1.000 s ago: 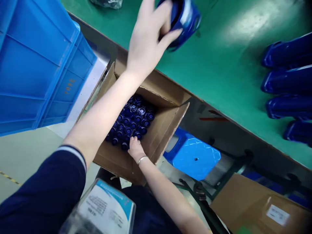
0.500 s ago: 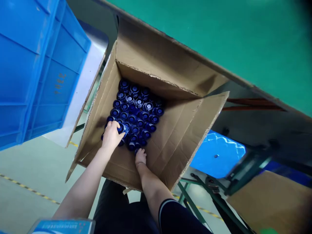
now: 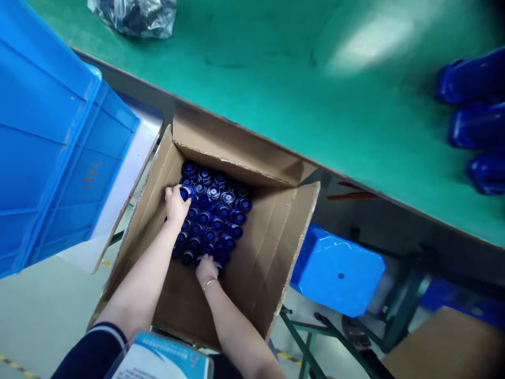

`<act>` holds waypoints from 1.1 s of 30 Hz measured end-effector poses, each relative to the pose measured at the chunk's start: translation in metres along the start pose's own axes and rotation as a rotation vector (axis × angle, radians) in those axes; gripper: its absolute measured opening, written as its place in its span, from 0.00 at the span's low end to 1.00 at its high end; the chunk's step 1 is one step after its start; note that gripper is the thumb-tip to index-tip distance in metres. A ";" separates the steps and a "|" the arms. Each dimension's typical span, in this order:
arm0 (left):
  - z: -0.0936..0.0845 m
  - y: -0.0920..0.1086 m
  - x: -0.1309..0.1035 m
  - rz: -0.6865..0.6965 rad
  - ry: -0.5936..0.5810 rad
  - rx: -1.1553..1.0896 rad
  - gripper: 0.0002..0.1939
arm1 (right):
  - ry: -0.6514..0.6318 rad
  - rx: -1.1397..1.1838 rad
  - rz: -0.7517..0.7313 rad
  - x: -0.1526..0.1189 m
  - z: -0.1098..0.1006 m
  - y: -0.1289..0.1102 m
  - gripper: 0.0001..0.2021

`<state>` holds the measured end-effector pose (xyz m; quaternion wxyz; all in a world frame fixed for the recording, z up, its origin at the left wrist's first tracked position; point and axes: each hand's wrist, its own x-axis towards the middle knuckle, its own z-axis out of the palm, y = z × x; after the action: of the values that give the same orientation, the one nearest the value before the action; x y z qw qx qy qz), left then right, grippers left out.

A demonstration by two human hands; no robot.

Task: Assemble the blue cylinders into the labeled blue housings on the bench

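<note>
An open cardboard box (image 3: pixel 272 252) holds several rows of dark blue, shiny cylindrical parts (image 3: pixel 205 217) standing on end, with round rims facing up. My left hand (image 3: pixel 177 204) grips one blue cylindrical part (image 3: pixel 186 192) between thumb and fingers, above the left side of the rows. Down at the near edge of the rows is my right hand (image 3: pixel 207 268), its fingers curled against the parts there. What its fingertips hold, if anything, is hidden.
A green tabletop (image 3: pixel 252 105) overhangs the box's far flap. On it are a plastic bag (image 3: pixel 138 18) and several blue pieces (image 3: pixel 479 123). Stacked blue crates (image 3: pixel 98 163) stand left. To the right are a blue stool (image 3: pixel 341 273) and another cardboard piece (image 3: pixel 445 347).
My left hand has moved toward the far rows with a blue cylindrical part in it. My right hand has shifted left along the near edge. The view has tilted up, showing more tabletop.
</note>
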<state>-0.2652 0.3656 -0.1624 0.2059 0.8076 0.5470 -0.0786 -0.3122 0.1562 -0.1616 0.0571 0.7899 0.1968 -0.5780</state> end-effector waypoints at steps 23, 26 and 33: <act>-0.086 0.137 -0.012 0.635 0.479 -0.281 0.25 | 1.779 0.059 -0.230 -0.154 -0.428 0.303 0.17; -0.122 0.242 -0.039 0.894 0.473 -0.335 0.25 | 1.744 0.163 0.100 -0.146 -0.462 0.359 0.21; -0.119 0.451 -0.081 1.301 0.170 -0.209 0.23 | 1.478 0.312 0.053 -0.124 -0.483 0.432 0.23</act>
<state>0.1049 0.2039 0.0848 0.2449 0.9523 -0.0332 0.1792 0.2493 -0.1168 0.0518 -0.1883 0.9753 0.0805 0.0824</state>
